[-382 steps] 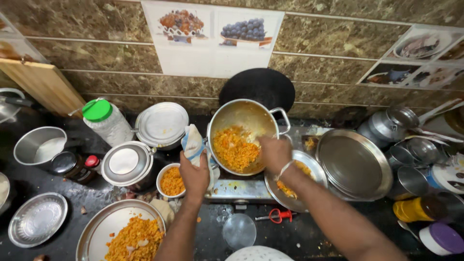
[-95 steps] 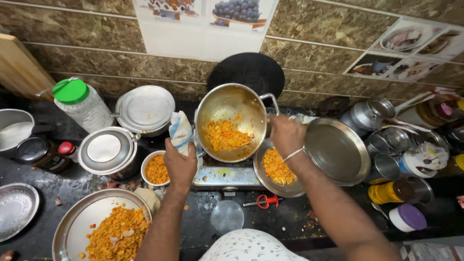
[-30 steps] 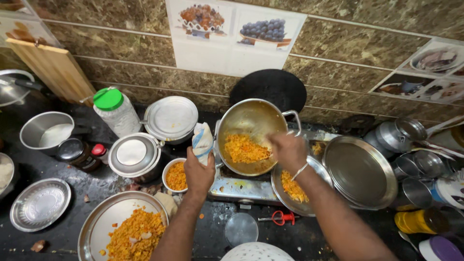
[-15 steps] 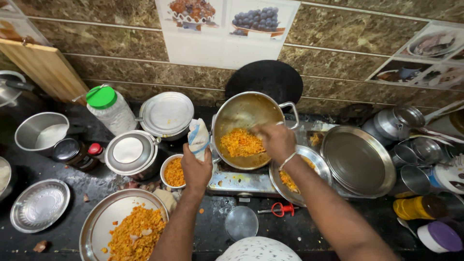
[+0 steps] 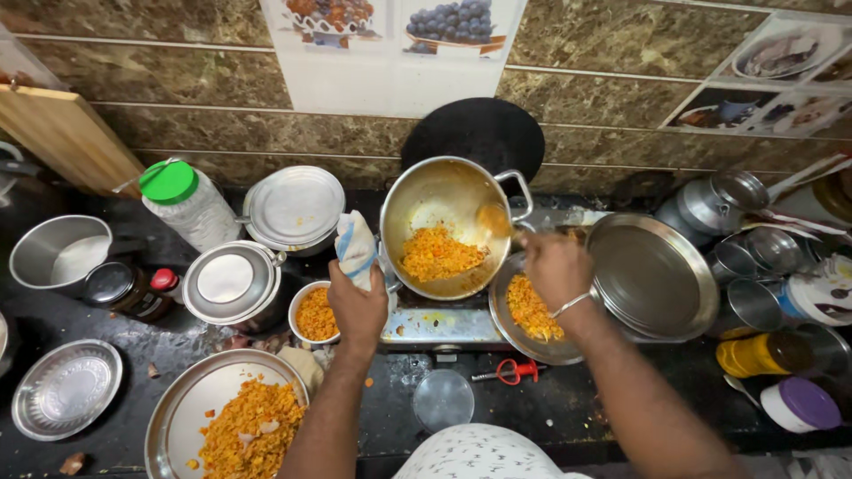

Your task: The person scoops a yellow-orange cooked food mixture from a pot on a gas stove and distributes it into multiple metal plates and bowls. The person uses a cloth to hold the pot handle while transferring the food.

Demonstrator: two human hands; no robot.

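Note:
A tilted steel pot (image 5: 444,191) with orange cooked food (image 5: 437,254) sits on the stove (image 5: 435,324). My left hand (image 5: 357,306) grips the pot's near handle through a white-and-blue cloth (image 5: 357,251). My right hand (image 5: 555,266) holds a spoon (image 5: 493,220) whose bowl is inside the pot, above the food. Below that hand lies a steel plate (image 5: 524,341) with a portion of the same food (image 5: 531,309). A small bowl (image 5: 315,312) of orange food stands by my left wrist.
A large steel plate (image 5: 182,426) with food lies front left. Lidded pots (image 5: 226,282), a green-capped jar (image 5: 186,206), an empty plate (image 5: 652,275), cups and containers crowd both sides. A black pan (image 5: 479,133) leans on the tiled wall. A red-handled tool (image 5: 508,372) and a glass lid (image 5: 442,401) lie near the counter's front.
My right hand has lifted the spoon from the food towards the pot's right rim. The left hand keeps its cloth grip on the tilted pot.

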